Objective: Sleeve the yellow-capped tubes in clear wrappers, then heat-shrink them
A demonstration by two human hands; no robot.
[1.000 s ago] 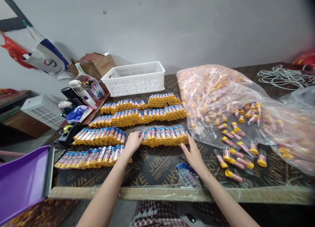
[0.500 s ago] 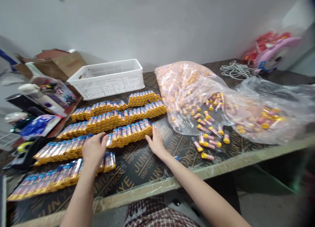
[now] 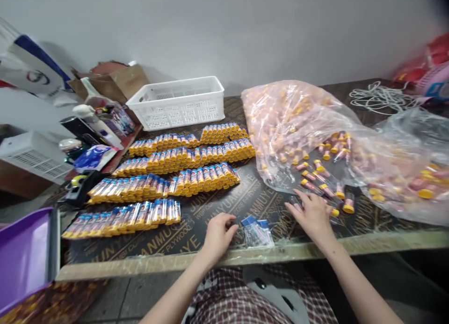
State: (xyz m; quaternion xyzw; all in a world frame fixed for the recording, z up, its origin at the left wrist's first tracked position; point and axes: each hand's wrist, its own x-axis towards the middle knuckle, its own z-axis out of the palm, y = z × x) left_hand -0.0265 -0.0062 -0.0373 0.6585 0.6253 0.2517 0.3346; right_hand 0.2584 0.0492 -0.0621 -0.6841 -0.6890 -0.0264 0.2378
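My left hand hovers near the table's front edge, thumb and forefinger apart, with nothing between them. Just right of it lies a small pile of clear plastic sleeves with blue tops. My right hand reaches over loose small clear tubes with yellow caps, fingers spread. One tube shows between its thumb and forefinger; whether they touch it I cannot tell. Stacked rows of labelled tubes with yellow ends and blue tops fill the left of the table. Under the right palm, some tubes are hidden.
A large clear bag of tubes lies open at the back right. Behind the rows stands a white plastic basket. Bottles, a cardboard box and a tape dispenser are at left. A purple tray sits at the lower left.
Both hands have left the stacked rows and moved right and toward the front edge. The right hand is now at the loose tubes. The view has swung, showing the purple tray and the sleeves.
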